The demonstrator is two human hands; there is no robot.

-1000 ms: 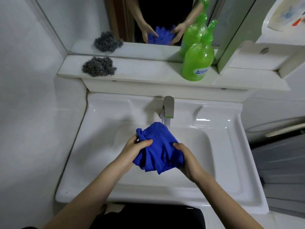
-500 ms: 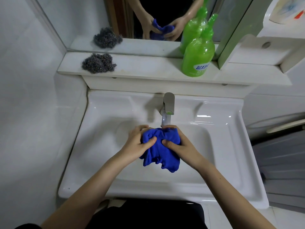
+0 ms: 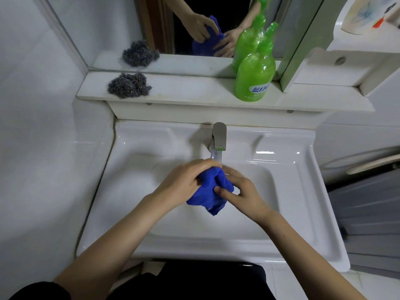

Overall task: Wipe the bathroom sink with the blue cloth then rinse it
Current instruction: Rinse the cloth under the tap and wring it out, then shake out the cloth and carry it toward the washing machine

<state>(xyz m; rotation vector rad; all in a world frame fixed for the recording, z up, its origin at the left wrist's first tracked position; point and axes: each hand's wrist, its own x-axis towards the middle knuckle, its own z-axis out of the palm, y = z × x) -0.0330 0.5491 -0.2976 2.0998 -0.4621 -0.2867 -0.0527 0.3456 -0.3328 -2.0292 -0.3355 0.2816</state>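
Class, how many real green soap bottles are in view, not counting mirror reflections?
1. The green bottle stands on the white shelf above the sink, towards its right end; the one behind it is only its mirror image. None seems hidden.

Left hand (image 3: 184, 182) and right hand (image 3: 241, 192) clench side by side.

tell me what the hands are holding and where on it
The blue cloth, bunched: left hand grips its upper left part, right hand pinches its right side.
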